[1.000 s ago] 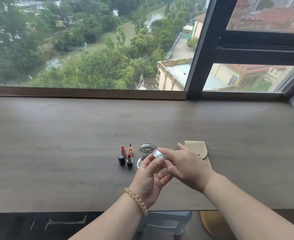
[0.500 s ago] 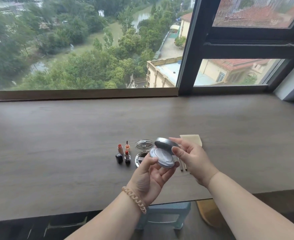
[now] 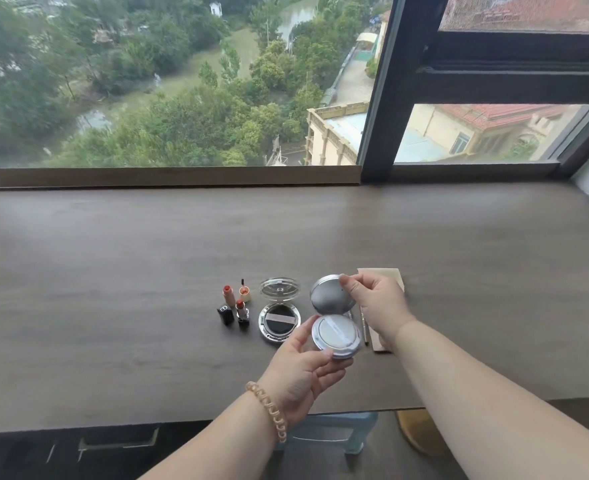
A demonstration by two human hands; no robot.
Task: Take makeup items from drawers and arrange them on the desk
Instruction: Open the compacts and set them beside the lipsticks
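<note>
Dark wood-grain surface (image 3: 113,271) runs beneath the window. Above its near edge, the left hand (image 3: 300,372) grips the base of a silver compact (image 3: 336,336), while the right hand (image 3: 376,306) pinches its raised lid. Just left lies a clear-lidded cushion compact (image 3: 279,318), open on the surface. Further left stand the lipsticks (image 3: 236,306), clustered together.

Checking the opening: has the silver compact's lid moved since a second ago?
Yes. The lid has swung up and open, away from its base, relative to the open clear compact resting beside it.
</note>
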